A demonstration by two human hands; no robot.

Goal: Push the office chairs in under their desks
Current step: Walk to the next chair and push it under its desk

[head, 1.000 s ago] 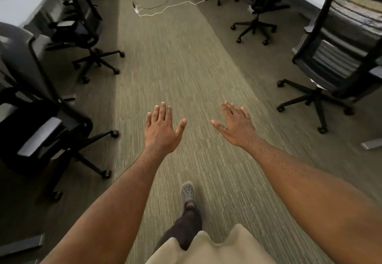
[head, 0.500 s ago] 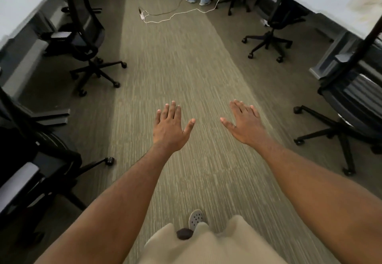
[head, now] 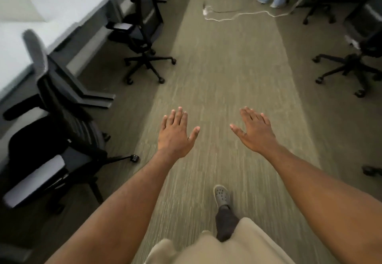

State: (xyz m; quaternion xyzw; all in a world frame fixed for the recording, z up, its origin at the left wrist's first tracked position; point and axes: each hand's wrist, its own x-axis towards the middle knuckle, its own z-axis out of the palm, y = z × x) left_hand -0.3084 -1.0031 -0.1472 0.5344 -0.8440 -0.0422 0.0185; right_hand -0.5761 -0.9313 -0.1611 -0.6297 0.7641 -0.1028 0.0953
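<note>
Nearest office chair (head: 60, 139) sits at left, back toward the aisle, seat partly under the white surface (head: 62, 13). 2nd chair (head: 144, 30) further along same side, base out on the carpet (head: 223, 67). 3rd chair (head: 355, 57) at right. Left hand (head: 175, 135) & right hand (head: 255, 132) hover over the aisle, fingers apart, holding nothing, touching no chair. White cable (head: 237, 14) lies ahead.

The carpet (head: 217, 73) is olive green with fine pale streaks down the middle and darker grey-brown bands along both sides. The chairs at left (head: 62, 131) and upper left (head: 144, 26) are black with grey armrests. The bench (head: 62, 9) is pale grey-white. A white cable (head: 237, 14) crosses the top. The shoe (head: 221, 195) is grey with small holes.
</note>
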